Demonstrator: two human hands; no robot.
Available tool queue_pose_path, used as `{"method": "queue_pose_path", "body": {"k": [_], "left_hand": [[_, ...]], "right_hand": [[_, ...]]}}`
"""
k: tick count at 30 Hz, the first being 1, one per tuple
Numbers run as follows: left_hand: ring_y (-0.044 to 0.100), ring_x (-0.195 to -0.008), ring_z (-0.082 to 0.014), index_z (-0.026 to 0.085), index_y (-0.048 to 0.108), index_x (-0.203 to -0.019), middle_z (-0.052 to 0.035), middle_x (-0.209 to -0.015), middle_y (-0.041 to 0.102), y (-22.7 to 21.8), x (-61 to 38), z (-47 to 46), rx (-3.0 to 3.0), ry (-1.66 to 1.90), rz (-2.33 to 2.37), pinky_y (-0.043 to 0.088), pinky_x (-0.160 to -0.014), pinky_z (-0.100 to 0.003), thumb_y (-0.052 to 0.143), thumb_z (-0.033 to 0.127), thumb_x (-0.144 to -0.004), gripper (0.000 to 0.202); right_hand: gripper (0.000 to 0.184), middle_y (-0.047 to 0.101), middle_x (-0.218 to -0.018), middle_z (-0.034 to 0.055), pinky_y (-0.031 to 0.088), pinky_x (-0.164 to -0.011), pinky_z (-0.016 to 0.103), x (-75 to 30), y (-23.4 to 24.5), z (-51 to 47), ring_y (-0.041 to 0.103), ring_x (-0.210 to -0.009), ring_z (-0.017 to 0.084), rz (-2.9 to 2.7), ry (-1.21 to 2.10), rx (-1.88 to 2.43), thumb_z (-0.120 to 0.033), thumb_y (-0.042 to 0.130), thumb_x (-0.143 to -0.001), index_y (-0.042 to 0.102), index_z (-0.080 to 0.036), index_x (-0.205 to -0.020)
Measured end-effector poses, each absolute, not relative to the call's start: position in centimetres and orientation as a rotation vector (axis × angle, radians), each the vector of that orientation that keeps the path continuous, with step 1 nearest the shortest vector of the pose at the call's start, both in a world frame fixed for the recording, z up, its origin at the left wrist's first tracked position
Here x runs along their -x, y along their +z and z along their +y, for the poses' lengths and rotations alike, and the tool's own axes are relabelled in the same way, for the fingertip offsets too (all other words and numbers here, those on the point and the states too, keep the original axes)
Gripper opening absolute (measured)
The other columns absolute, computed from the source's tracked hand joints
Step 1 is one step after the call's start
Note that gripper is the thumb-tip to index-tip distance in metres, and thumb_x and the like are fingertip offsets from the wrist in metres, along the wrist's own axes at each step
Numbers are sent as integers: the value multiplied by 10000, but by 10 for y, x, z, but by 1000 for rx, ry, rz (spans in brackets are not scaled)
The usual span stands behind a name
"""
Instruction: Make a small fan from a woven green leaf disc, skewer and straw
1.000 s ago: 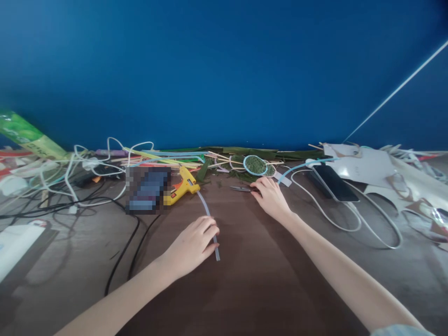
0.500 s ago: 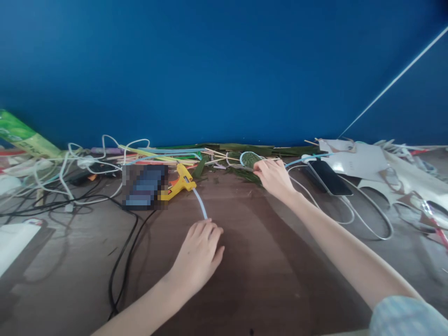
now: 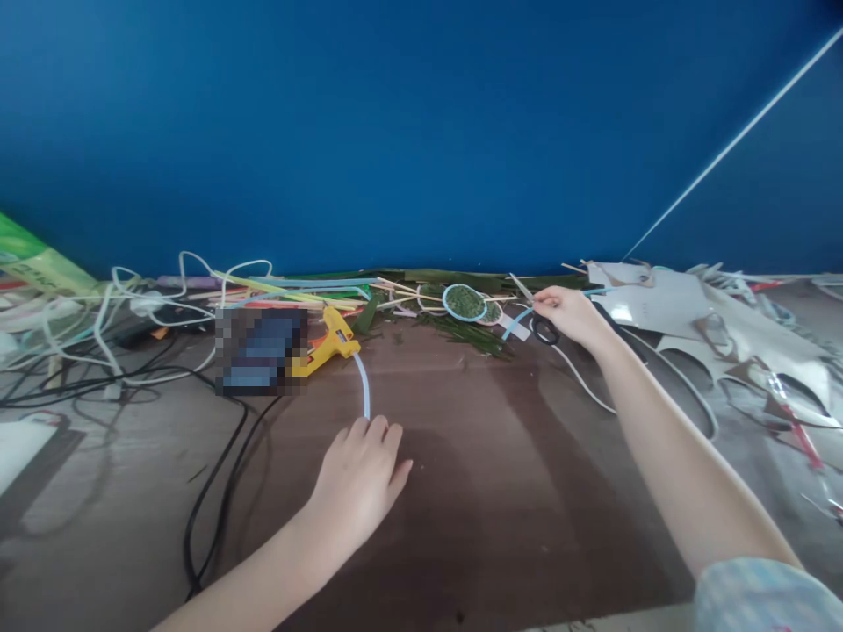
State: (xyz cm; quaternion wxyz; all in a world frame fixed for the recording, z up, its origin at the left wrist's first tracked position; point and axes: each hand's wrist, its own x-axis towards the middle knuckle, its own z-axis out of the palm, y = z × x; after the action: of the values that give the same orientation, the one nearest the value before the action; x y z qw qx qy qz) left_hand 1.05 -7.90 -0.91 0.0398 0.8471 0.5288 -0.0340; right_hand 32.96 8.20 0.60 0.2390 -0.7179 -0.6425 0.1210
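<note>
I have my left hand (image 3: pixel 362 478) lying on the brown table (image 3: pixel 500 474), fingers close together, over the near end of the clear glue stick (image 3: pixel 363 386). I cannot tell if it grips. The stick runs far to the yellow glue gun (image 3: pixel 329 342). My right hand (image 3: pixel 572 314), far right, pinches small scissors (image 3: pixel 545 331), near a round green piece (image 3: pixel 464 301).

White cables (image 3: pixel 132 298) are lying tangled left of the dark box (image 3: pixel 262 351). Coloured straws (image 3: pixel 296 285) are resting behind it. A green disc (image 3: pixel 464 301) and white cardboard scraps (image 3: pixel 665 303) are lying to its right.
</note>
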Motion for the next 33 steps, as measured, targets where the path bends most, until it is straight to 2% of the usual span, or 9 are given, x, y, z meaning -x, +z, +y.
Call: {"method": "queue_pose_path", "body": {"k": [4,9,15,18,21,24,27,29,33], "left_hand": [[583,-814,-287,147,578,-888,-97,-864,611,-7,-19,-72,-2587,-95,1575,471,-689,-426,469,263,-833,168],[581,-833,-259,149,557,-914,-89,-895,592,-12,-44,-47,-2597,133,1436,472,-730,-402,462,251,-840,158],[578,-897,-231,154,528,-973,-86,-966,572,-26,-43,-16,-2392,424,1460,475,-755,-365,440,182,-828,171],[588,-854,-188,157,514,-962,-71,-958,563,-37,-29,-14,-2338,463,1485,483,-720,-316,414,144,-827,168],[579,-762,-144,164,517,-917,-49,-917,559,-46,-20,-16,-2287,588,1442,475,-696,-277,388,104,-817,174],[548,-670,-124,169,529,-902,-36,-881,564,-51,-18,-17,-2282,669,1406,460,-655,-265,373,103,-816,190],[520,-607,-110,170,536,-893,-28,-868,566,-52,-19,-16,-2242,679,1421,444,-622,-257,368,107,-818,194],[512,-596,-107,172,540,-885,-24,-862,566,-52,-18,-15,-2214,679,1420,436,-608,-251,368,107,-816,197],[500,-587,-108,178,549,-857,-11,-815,546,-50,-18,-15,-2162,699,1408,428,-601,-247,375,96,-798,201]], "right_hand": [[192,678,-754,80,424,-614,286,-332,-15,83,616,-693,202,-1732,286,2088,-229,549,-718,650,-150,-861],[222,665,-787,89,402,-584,304,-317,-37,83,602,-725,244,-1734,204,2159,-240,540,-721,620,-173,-917],[279,567,-1054,214,356,-777,480,-302,-46,77,466,-1025,364,-1652,-62,2124,-132,433,-744,593,-115,-972],[280,539,-1080,214,311,-821,524,-295,-42,81,409,-1064,373,-1673,-110,2005,-135,424,-749,592,-113,-972],[238,573,-1046,165,333,-833,477,-274,-33,92,443,-1029,327,-1778,-35,1833,-155,430,-767,609,-146,-922],[229,638,-961,94,379,-834,368,-231,-24,105,525,-946,235,-1918,137,1655,-132,428,-781,617,-172,-903],[152,669,-795,21,433,-719,279,-176,-21,114,583,-758,170,-2005,350,1569,-194,516,-769,631,-203,-869],[121,663,-736,28,440,-675,273,-141,-24,119,585,-711,168,-1998,443,1589,-248,536,-774,640,-193,-745],[198,650,-846,113,427,-759,369,-92,-36,126,545,-923,263,-1921,504,1673,-319,585,-747,619,-179,-612]]}}
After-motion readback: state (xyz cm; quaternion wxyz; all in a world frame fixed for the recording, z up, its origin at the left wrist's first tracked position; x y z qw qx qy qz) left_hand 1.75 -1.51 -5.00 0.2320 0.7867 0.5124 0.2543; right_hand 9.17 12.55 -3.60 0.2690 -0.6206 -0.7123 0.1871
